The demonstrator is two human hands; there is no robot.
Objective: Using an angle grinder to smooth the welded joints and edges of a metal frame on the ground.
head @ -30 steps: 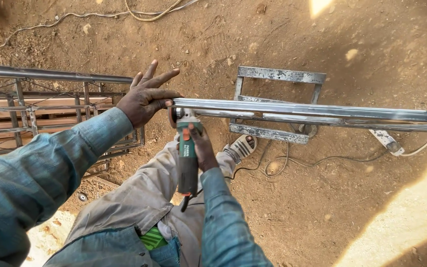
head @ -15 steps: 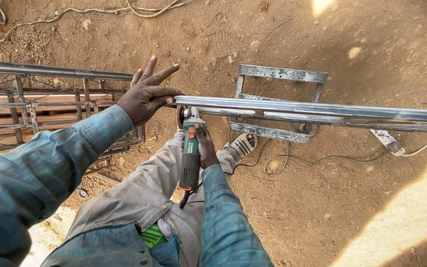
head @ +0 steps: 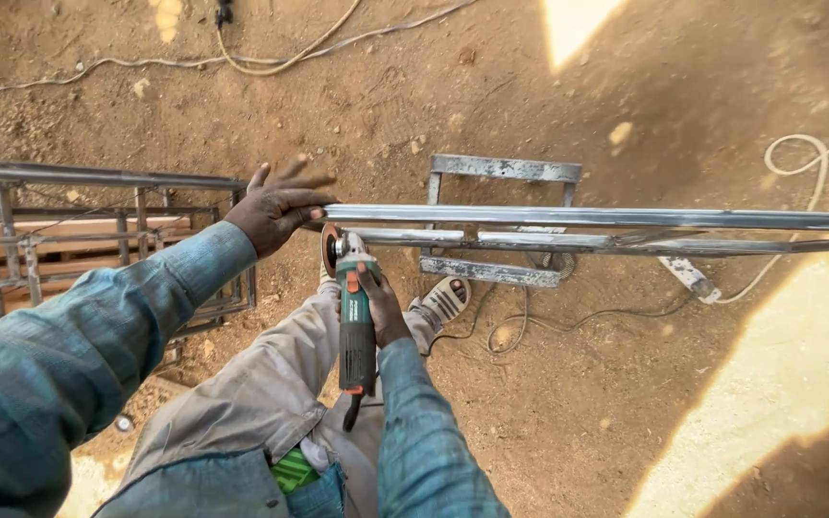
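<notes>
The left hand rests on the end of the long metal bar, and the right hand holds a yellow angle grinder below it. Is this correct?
Not quite. The angle grinder is green, not yellow, as the head view shows. The rest holds: the left hand rests on the end of the long metal bar, and the right hand holds the grinder below it.

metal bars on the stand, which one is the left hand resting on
The upper long bar: the left hand covers its end. The lower bars sit beneath, beside the grinder.

Blue-teal plaid sleeves (head: 69, 364), khaki trousers (head: 251, 393) (dusty) — pale sneaker (head: 445, 299).
</notes>
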